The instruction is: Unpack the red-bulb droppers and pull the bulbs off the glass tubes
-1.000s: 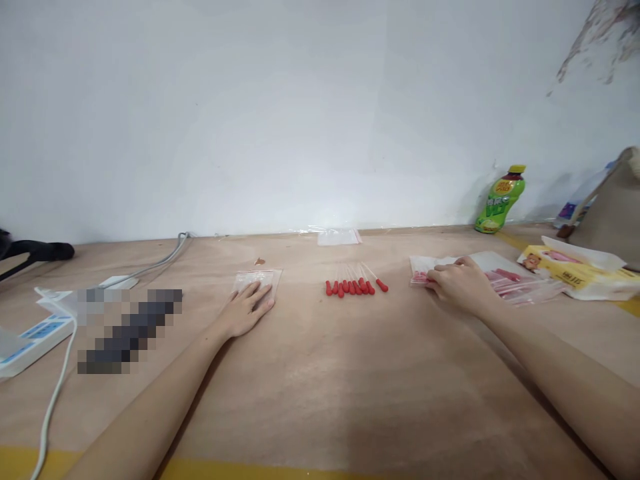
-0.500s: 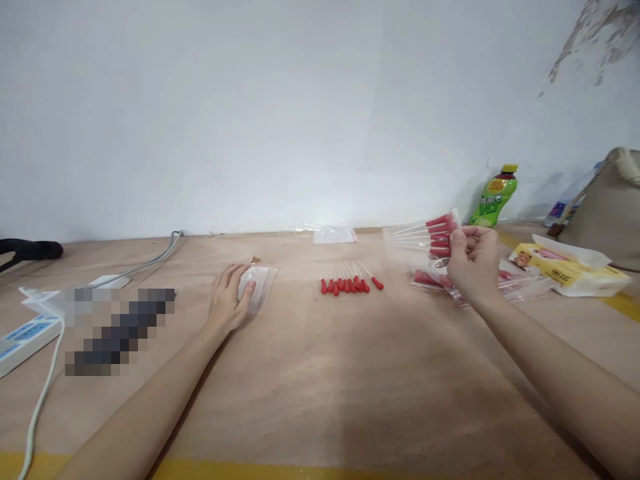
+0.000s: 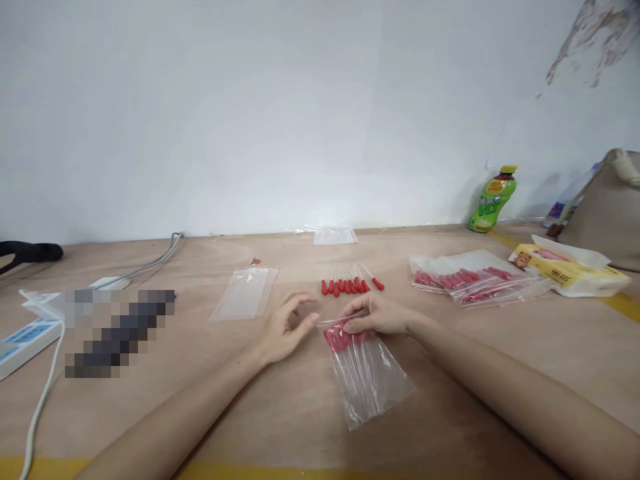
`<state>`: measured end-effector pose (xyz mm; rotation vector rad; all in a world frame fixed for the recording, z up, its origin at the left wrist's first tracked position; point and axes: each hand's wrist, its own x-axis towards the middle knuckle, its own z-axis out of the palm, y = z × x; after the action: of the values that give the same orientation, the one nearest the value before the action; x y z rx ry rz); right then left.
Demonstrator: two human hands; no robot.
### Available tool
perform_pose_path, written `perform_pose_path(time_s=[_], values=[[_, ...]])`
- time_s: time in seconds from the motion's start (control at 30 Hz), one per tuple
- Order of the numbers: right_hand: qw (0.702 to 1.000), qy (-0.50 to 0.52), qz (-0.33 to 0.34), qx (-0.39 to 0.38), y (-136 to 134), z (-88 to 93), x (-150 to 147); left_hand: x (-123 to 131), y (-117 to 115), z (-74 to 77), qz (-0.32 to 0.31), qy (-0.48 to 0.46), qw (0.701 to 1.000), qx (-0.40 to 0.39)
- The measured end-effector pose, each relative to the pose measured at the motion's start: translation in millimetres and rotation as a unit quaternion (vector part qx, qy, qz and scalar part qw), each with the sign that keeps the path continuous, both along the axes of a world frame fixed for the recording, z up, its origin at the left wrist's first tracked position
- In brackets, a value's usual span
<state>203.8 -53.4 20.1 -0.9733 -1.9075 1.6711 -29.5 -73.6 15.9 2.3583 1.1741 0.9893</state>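
My right hand (image 3: 377, 315) grips a clear zip bag (image 3: 373, 387) near its top edge, with several red-bulbed droppers inside, their thin stems pointing toward me. To its left, my left hand (image 3: 290, 328) has its fingers apart and holds nothing, just short of the bag's zip end. Just beyond both hands, a row of loose droppers (image 3: 350, 287) lies on the table, red bulbs facing me. A flat zip bag (image 3: 245, 293) with nothing visible in it rests to the left of my left hand.
Filled dropper bags (image 3: 480, 277) lie overlapped at the right, beside a yellow tissue pack (image 3: 575, 270). A green bottle (image 3: 494, 200) and a beige bag (image 3: 607, 207) stand behind. Another clear bag (image 3: 335, 236) lies by the wall. At left are a power strip (image 3: 30, 340) and cables.
My right hand has brought the dropper bag from the right-hand pile to the table's middle and lowered it. My left hand has left the flat bag and moved right.
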Motion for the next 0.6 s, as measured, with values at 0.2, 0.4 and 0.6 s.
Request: perform_pose_path(time_s=[0.2, 0.4, 0.6], values=[[0.930, -0.044, -0.048, 0.362, 9, -6.3, -19, 22, 11, -6.3, -0.061, 0.011, 0.985, -0.160], [0.823, -0.045, -0.191, 0.533, 1, -23.8, -14, 20, 23, -8.2, -0.066, -0.018, 0.976, -0.208], [0.817, -0.093, -0.157, 0.548, 0, -25.3, -16, 20, 20, -9.9, -0.055, -0.031, 0.970, -0.233]])
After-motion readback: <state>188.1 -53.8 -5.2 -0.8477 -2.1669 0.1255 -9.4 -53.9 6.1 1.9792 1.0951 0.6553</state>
